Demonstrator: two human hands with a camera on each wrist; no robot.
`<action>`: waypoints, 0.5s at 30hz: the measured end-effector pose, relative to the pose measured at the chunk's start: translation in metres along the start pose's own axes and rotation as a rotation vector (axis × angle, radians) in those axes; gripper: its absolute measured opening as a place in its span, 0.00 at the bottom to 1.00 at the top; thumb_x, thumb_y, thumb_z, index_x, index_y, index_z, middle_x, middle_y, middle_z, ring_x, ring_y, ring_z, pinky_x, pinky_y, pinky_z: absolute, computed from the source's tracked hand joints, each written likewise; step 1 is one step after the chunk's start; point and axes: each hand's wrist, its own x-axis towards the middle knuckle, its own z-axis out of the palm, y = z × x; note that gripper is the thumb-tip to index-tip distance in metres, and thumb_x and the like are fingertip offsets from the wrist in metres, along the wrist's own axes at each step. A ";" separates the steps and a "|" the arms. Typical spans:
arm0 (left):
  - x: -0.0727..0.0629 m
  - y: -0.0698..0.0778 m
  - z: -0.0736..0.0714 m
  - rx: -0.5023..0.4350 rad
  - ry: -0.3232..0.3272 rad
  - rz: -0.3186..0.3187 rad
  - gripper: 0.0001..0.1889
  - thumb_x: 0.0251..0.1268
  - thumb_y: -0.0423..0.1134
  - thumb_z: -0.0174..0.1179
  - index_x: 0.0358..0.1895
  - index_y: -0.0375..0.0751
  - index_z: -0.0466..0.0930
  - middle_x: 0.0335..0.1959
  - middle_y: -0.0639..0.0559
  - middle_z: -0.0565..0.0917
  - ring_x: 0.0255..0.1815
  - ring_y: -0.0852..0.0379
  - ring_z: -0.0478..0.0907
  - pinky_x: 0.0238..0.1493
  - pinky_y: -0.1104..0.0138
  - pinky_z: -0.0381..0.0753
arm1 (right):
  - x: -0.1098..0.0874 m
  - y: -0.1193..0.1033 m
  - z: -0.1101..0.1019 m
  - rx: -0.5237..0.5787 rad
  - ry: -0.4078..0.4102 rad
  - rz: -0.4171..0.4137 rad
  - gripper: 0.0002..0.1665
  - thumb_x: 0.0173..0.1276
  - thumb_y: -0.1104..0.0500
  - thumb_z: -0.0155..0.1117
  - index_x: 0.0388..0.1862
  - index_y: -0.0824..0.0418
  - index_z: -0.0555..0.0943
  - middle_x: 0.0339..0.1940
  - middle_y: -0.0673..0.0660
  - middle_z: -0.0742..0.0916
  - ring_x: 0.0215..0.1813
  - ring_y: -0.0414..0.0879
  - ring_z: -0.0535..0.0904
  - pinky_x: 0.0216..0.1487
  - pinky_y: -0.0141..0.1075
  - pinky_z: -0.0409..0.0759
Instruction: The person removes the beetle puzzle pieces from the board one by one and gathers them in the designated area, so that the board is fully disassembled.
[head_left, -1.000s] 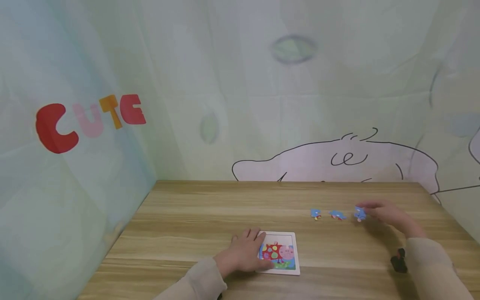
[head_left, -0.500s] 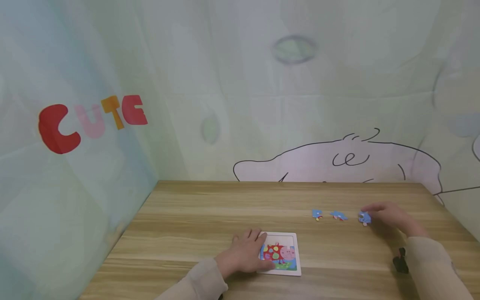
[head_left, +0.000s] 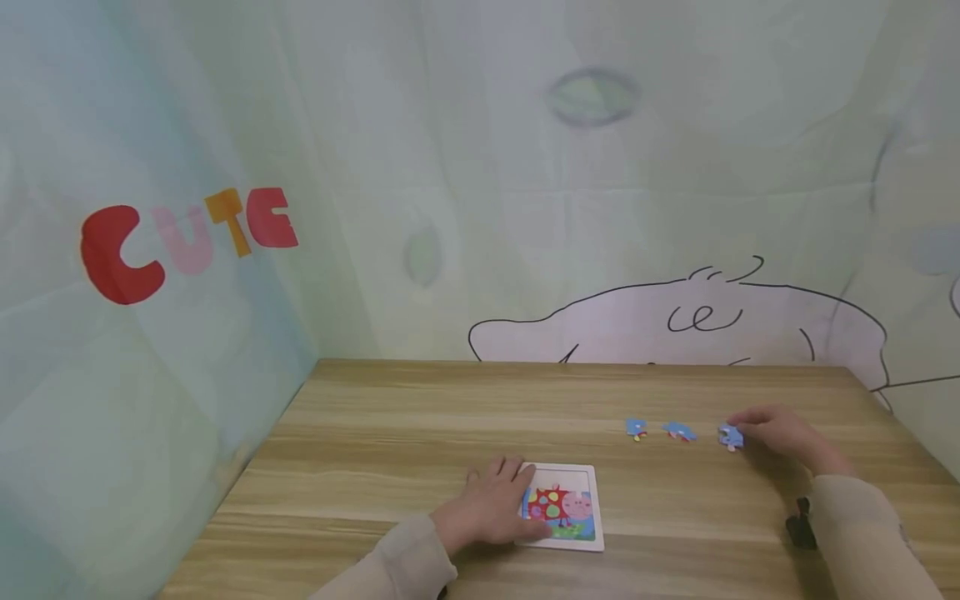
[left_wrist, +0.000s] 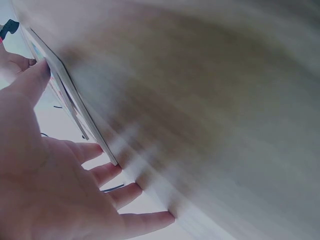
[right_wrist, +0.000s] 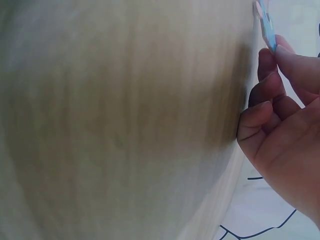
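A white-framed jigsaw puzzle board, showing a pink pig in a spotted red outfit, lies on the table with a bare patch along its top. Over its left edge rests my left hand, fingers spread and straight; in the left wrist view the thumb touches the board and other fingertips meet the tabletop. My right hand pinches a blue puzzle piece between thumb and fingertip, tilted up in the right wrist view. To its left lie two more blue pieces, one in the middle and one further left.
The wooden table meets a pale printed curtain at its back and left. Beside the right sleeve is a small black object, its kind unclear.
My right hand has moved slightly right and turned the pinched piece lower, away from the two other pieces. My left hand stays on the board. The head view has shifted a little.
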 end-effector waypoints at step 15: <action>0.000 0.000 0.001 0.021 0.008 0.001 0.47 0.54 0.70 0.58 0.73 0.45 0.61 0.74 0.45 0.60 0.74 0.40 0.55 0.64 0.35 0.57 | -0.002 -0.004 -0.001 -0.009 -0.001 -0.019 0.19 0.72 0.60 0.52 0.50 0.74 0.79 0.52 0.76 0.80 0.57 0.72 0.72 0.55 0.63 0.68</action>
